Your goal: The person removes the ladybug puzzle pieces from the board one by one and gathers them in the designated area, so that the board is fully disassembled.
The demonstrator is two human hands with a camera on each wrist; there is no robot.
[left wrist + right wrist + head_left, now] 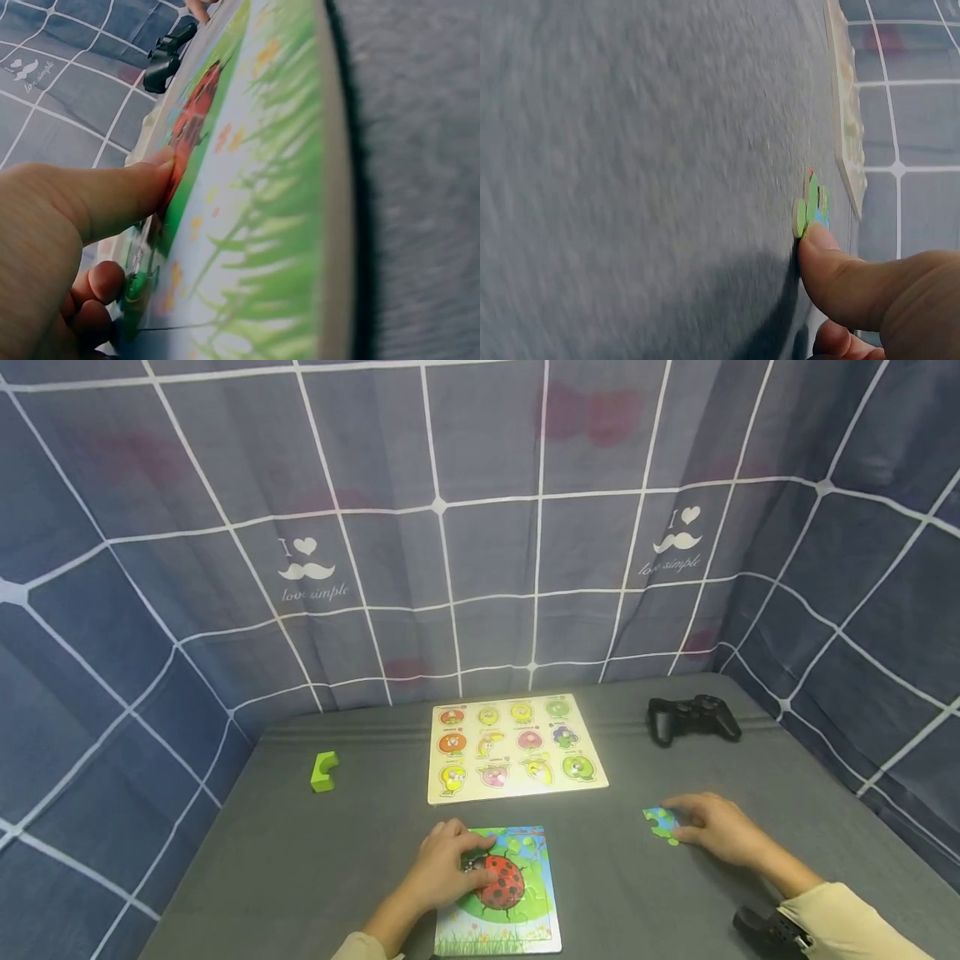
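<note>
A ladybug jigsaw puzzle [525, 906] lies on the table at the front, in a board with a printed grass and flower border. My left hand [450, 868] grips it at its left side, thumb on the red ladybug and index finger on the upper left; in the left wrist view the other fingers curl near the edge. To the right, my right hand [723, 828] pinches a green and blue puzzle piece [660, 823] between thumb and fingers. In the right wrist view this puzzle piece [812, 206] shows edge-on, close over the grey cloth.
A wooden fruit board [510, 781] with several colourful shapes lies behind the puzzle. At the back right is a black game controller [693, 718]. A green notched block [322, 772] stands at the left. Checked curtains [487, 560] enclose the grey table [300, 860].
</note>
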